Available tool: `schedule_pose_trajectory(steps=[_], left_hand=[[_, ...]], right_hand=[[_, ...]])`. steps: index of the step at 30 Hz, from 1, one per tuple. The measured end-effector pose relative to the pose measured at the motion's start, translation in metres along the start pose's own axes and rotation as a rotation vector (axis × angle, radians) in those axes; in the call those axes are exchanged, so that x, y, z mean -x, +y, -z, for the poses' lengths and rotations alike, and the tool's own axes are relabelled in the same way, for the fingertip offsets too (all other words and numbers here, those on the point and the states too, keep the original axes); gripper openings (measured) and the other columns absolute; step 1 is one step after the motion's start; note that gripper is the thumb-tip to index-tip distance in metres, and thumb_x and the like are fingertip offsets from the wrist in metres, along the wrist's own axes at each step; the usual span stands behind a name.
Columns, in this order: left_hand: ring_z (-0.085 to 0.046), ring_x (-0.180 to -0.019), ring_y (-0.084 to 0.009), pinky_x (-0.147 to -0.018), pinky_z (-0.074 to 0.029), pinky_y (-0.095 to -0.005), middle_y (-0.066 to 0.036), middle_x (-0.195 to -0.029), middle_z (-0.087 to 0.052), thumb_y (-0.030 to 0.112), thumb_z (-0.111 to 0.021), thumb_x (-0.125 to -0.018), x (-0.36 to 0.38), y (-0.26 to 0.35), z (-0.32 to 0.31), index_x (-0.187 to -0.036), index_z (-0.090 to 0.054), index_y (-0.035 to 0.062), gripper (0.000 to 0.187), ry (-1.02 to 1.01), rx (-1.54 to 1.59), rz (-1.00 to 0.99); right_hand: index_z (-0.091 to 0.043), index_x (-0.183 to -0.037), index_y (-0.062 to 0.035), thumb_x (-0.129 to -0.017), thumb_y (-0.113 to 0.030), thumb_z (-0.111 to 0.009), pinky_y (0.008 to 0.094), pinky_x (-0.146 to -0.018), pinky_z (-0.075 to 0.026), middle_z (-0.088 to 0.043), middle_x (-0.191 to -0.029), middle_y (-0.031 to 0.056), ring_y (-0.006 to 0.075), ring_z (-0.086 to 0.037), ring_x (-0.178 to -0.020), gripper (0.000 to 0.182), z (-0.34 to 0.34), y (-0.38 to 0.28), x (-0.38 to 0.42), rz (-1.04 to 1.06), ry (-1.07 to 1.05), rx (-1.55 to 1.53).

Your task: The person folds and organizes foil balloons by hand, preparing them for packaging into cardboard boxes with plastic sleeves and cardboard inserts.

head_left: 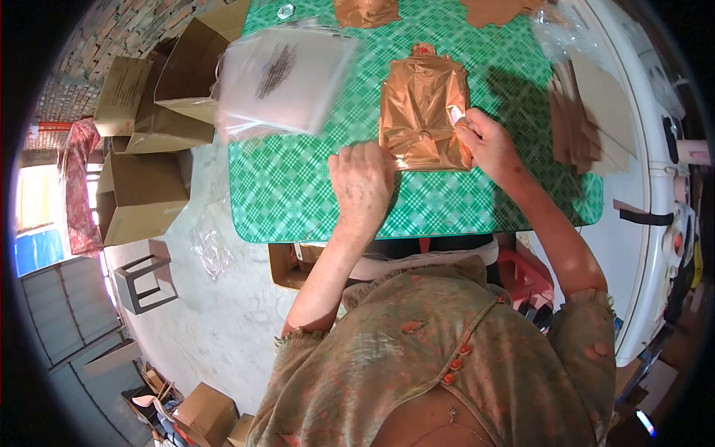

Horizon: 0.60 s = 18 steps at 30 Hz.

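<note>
A shiny copper-coloured foil piece (426, 112), creased and roughly rectangular with a small red detail at its narrower top, lies on the green checked tabletop (298, 201). At its lower left corner, my left hand (362, 179) is closed with the fingers curled on the edge. My right hand (489, 145) pinches the right edge between thumb and fingers. To the left is a stack of clear plastic bags (309, 74) with dark print on the top one. Flat brown cardboard pieces (596, 112) lie to the right.
More copper-coloured foil (366, 11) lies at the table's far edge, with a brown sheet (495, 10) beside it. Crumpled clear plastic (558, 33) sits at the far right corner. Open cardboard boxes (149, 179) stand left of the table, and a small dark stool frame (143, 277) is on the floor.
</note>
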<state>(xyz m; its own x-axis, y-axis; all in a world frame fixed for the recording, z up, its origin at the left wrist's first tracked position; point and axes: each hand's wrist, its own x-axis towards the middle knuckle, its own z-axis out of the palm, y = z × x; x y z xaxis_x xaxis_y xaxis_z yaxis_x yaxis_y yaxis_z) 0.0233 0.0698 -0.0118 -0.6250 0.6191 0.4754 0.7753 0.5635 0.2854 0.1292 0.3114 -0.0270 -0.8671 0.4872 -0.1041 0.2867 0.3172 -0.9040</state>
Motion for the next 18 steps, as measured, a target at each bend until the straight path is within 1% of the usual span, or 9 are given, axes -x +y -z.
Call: schedule_pose_trajectory(steps=[4,7,10,11,14,15,16,18], left_hand=[[-0.059,-0.076,-0.0303,-0.071,-0.042,-0.0443,-0.01,-0.077,-0.062,0.015,-0.073,-0.093,-0.001,0.001,0.0,-0.081,-0.059,0.0069,0.021,-0.013,-0.029,-0.012],[-0.059,-0.081,-0.0316,-0.073,-0.044,-0.0452,-0.011,-0.085,-0.063,0.018,-0.074,-0.094,-0.002,-0.001,0.002,-0.089,-0.06,0.0055,0.019,-0.037,0.01,-0.008],[-0.06,-0.089,-0.0336,-0.079,-0.046,-0.0465,-0.013,-0.098,-0.065,0.022,-0.074,-0.094,-0.013,0.006,0.011,-0.104,-0.062,0.0033,0.024,0.054,0.11,-0.024],[-0.062,-0.114,-0.0393,-0.098,-0.048,-0.0494,-0.019,-0.123,-0.066,0.026,-0.074,-0.095,-0.015,0.007,0.014,-0.126,-0.061,0.0009,0.042,-0.008,0.172,-0.032],[-0.052,-0.14,-0.0412,-0.118,-0.039,-0.0526,-0.022,-0.147,-0.057,0.029,-0.072,-0.097,-0.033,0.011,0.009,-0.142,-0.057,0.0028,0.054,-0.021,0.207,-0.268],[-0.038,-0.154,-0.0392,-0.128,-0.027,-0.0544,-0.02,-0.162,-0.045,0.035,-0.064,-0.103,-0.035,0.011,0.006,-0.155,-0.05,0.0073,0.061,-0.157,0.235,-0.308],[-0.037,-0.155,-0.0384,-0.128,-0.027,-0.0542,-0.019,-0.163,-0.044,0.036,-0.061,-0.104,-0.038,0.009,0.0,-0.157,-0.048,0.008,0.061,-0.183,0.223,-0.353],[-0.036,-0.155,-0.0369,-0.129,-0.025,-0.0539,-0.017,-0.166,-0.042,0.039,-0.055,-0.107,-0.042,0.006,-0.014,-0.16,-0.045,0.0095,0.061,-0.235,0.198,-0.444]], right_hand=[[-0.058,-0.1,0.0016,-0.102,-0.019,-0.068,0.0351,-0.067,-0.05,-0.065,-0.08,0.0112,0.0177,-0.058,-0.068,0.023,0.001,-0.007,0.001,0.027,0.006,0.063],[-0.058,-0.1,0.0023,-0.102,-0.018,-0.069,0.0357,-0.066,-0.05,-0.065,-0.08,0.0131,0.019,-0.058,-0.067,0.023,0.002,-0.016,0.003,0.031,0.011,0.071],[-0.056,-0.102,-0.0007,-0.107,-0.011,-0.063,0.025,-0.057,-0.041,-0.052,-0.078,-0.0039,0.0023,-0.045,-0.068,0.013,0.002,-0.014,0.002,0.028,-0.025,0.083],[-0.057,-0.102,-0.0005,-0.107,-0.011,-0.063,0.0252,-0.058,-0.042,-0.053,-0.078,-0.0036,0.0026,-0.046,-0.069,0.013,0.001,-0.014,0.002,0.053,-0.015,0.091],[-0.057,-0.105,0.0003,-0.107,-0.011,-0.063,0.0256,-0.061,-0.044,-0.056,-0.08,-0.0028,0.0034,-0.049,-0.071,0.013,0.0,-0.011,0.002,0.095,0.002,0.105],[-0.058,-0.106,0.0006,-0.107,-0.011,-0.063,0.0257,-0.061,-0.045,-0.057,-0.081,-0.0023,0.0036,-0.051,-0.072,0.013,0.0,-0.008,0.0,0.093,-0.003,0.103],[-0.059,-0.107,0.0008,-0.107,-0.011,-0.063,0.0258,-0.062,-0.046,-0.059,-0.082,-0.0018,0.0039,-0.052,-0.073,0.012,0.0,-0.005,-0.001,0.09,-0.008,0.102],[-0.059,-0.105,0.0018,-0.104,-0.016,-0.065,0.0352,-0.066,-0.051,-0.065,-0.082,0.011,0.0191,-0.06,-0.071,0.018,-0.004,0.001,-0.003,0.103,0.032,0.038]])
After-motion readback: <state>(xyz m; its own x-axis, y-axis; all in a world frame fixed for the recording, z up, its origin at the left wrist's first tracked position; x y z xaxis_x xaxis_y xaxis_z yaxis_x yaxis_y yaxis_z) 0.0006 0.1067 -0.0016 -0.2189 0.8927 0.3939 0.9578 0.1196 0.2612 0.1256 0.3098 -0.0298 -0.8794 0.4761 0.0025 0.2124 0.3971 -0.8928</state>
